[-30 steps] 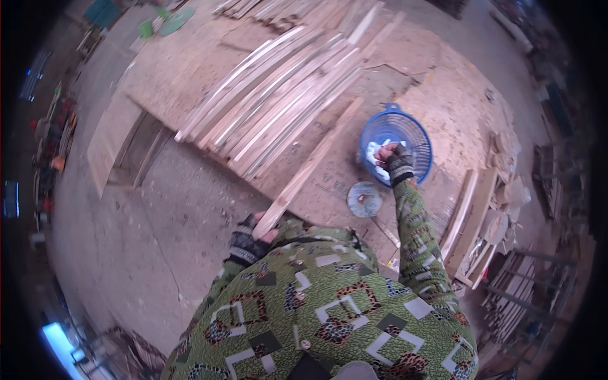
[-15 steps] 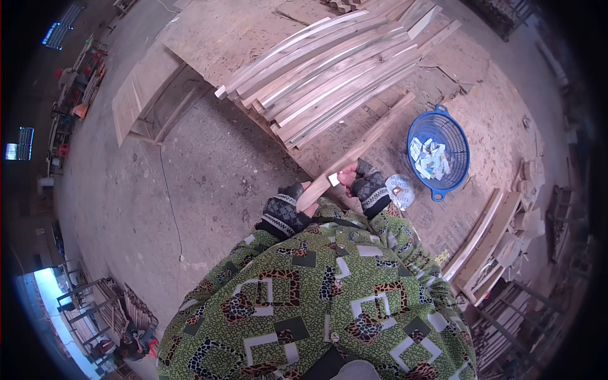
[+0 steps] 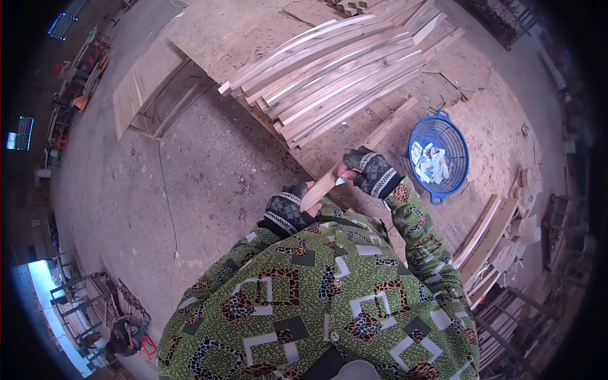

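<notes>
A long wooden strip runs slantwise from the bench toward my body, its near end over the bench's edge. My left hand, in a grey patterned fingerless glove, is closed round that near end. My right hand, gloved alike, is pinched on a small white-backed piece of sandpaper and presses it against the strip farther along. The right hand and glove hide the strip's middle part.
Many curved wooden strips lie side by side on the bench. To the right stands a blue plastic basket holding whitish scraps. More wooden pieces lie at the right. A person sits far off, lower left.
My right hand has slid up and away along the strip with the sandpaper, its arm reaching farther out. The left hand keeps its hold. A round printed disc beside the right hand is now hidden.
</notes>
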The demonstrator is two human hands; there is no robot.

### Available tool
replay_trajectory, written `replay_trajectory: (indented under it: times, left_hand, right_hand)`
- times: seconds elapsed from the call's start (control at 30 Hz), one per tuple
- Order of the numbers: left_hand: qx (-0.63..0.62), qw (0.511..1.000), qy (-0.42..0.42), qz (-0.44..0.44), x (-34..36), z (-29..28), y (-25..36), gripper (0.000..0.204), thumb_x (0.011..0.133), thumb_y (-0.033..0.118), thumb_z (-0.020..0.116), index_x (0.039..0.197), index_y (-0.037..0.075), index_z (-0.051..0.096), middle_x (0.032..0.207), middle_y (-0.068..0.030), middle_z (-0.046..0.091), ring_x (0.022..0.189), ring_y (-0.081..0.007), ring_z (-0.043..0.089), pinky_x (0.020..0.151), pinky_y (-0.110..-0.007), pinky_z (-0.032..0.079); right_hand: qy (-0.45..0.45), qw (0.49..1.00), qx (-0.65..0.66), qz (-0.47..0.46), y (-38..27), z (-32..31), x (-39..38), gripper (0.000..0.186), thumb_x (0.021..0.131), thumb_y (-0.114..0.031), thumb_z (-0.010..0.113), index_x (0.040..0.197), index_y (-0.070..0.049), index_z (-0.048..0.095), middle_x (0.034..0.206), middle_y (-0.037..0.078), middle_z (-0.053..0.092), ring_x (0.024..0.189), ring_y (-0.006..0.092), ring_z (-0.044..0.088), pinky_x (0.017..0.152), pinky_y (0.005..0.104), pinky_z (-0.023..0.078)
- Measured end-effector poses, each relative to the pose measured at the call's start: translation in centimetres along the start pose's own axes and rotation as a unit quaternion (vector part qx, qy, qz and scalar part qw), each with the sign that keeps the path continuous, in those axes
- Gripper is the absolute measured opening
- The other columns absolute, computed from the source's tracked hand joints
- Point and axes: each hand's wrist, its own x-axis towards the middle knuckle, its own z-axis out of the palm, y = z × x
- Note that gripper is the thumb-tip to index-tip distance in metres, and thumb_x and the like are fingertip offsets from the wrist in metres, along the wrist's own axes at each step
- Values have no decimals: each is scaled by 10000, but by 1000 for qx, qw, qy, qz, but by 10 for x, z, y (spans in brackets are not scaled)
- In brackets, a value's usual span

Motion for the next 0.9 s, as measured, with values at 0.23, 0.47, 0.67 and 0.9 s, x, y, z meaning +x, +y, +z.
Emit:
replay_trajectory:
  times: [0.23,0.47,0.67,0.9]
  left_hand:
    - [7,1000,3,-13,-3,6,-7,573,700,279,694,1178,38,489,973,-172,610,870,-316,602,760,-388,484]
    - [-2,1000,-6,-22,-1,5,-5,570,706,290,689,1178,40,490,978,-167,604,885,-315,589,766,-393,473]
    - [-29,999,-10,-33,-2,4,-7,557,711,288,687,1170,39,493,976,-164,603,886,-314,584,768,-395,468]
    - [-50,999,14,-15,-2,12,-17,522,708,242,693,1145,24,508,944,-165,626,852,-284,621,746,-365,494]
  right_hand:
    - [-6,997,-72,18,3,5,7,147,783,-286,575,835,-151,594,805,94,590,830,320,545,724,432,432]
    - [38,992,-120,0,13,18,5,211,757,-326,602,854,-137,600,814,102,582,851,328,539,738,436,423]
    - [59,991,-114,46,-5,18,0,232,707,-212,635,914,-110,616,929,104,599,882,317,542,746,427,429]
    - [117,896,-428,-14,-10,58,-32,528,719,-306,556,1241,-291,474,1314,-55,445,1230,245,370,962,548,252]
